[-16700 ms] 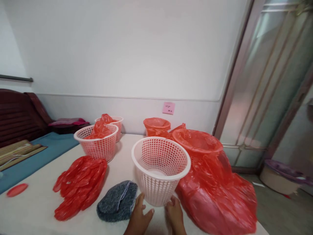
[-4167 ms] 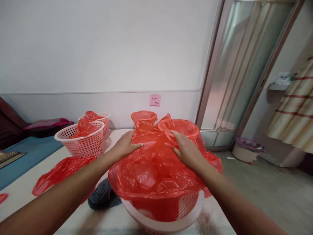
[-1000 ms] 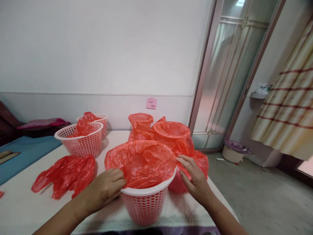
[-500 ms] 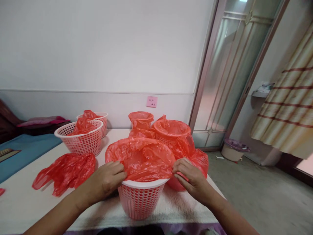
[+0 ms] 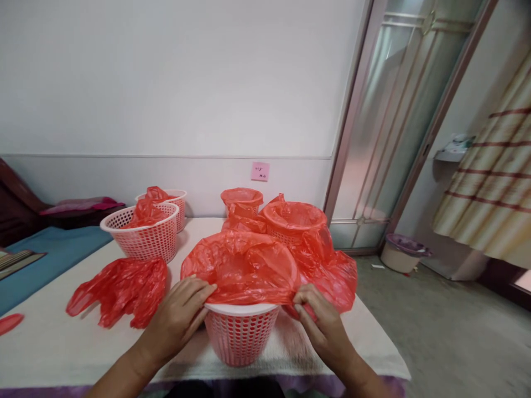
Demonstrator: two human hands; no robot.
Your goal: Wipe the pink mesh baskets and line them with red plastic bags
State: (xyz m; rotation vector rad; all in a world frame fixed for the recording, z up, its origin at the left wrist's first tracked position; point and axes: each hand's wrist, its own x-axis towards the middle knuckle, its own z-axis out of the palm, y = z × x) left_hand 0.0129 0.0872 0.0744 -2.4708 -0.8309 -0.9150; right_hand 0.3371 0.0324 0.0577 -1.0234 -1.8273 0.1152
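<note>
A white perforated plastic basket stands upright at the table's near edge, directly in front of me. A thin red plastic bag lines it and folds over the back and sides of its rim; at the front, part of the white rim shows. My left hand is closed on the bag's edge at the rim's left side. On the right, my right hand pinches the bag's edge, pulled slightly out from the rim. Just left of the basket lies a crumpled red plastic bag.
Behind are bag-covered baskets and a smaller one. Two white baskets with bags inside stand at left. A small red piece lies at the left edge. A bin stands on the floor.
My right hand has drawn the bag's edge slightly outward and down, and the front edge looks tighter. The left hand has shifted a little on the rim. The view has moved slightly.
</note>
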